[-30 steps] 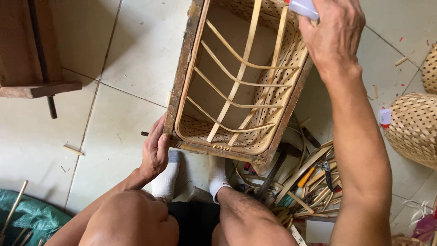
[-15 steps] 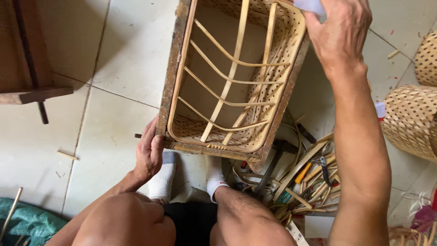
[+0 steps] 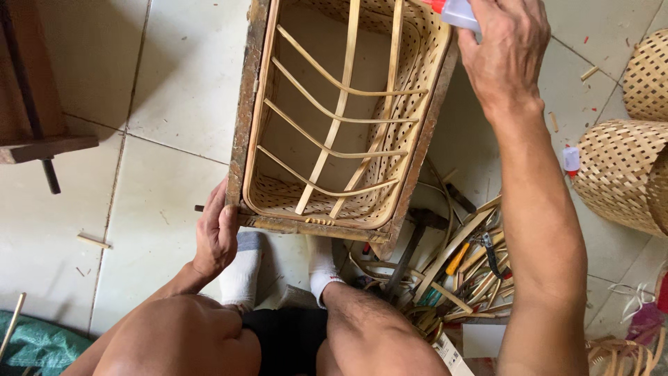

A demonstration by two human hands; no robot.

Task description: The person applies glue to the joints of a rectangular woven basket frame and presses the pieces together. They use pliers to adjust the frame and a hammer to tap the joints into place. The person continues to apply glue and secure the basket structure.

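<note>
the left hand [image 3: 217, 233] clasps the near left corner of a wooden frame [image 3: 247, 132] holding a woven bamboo basket [image 3: 410, 104] with curved bamboo ribs. the right hand [image 3: 504, 49] holds a small bottle [image 3: 456, 10] (red-tipped) over the basket's far rim. loose tools [image 3: 459, 268] lie on the tiled floor [image 3: 160, 111] beside two white-socked feet [image 3: 240, 275].

Pale floor tiles [image 3: 160, 90] fill most of the view. At the left edge stands dark wooden furniture [image 3: 31, 83], and a green cloth [image 3: 35, 345] lies in the bottom left corner. A short bamboo sliver [image 3: 93, 241] lies on the tiles near it. At the right sit two woven baskets [image 3: 619, 174], with a small white bottle [image 3: 570, 159] just beside the nearer one. A heap of bamboo strips and tools [image 3: 459, 271] lies at lower right.
</note>
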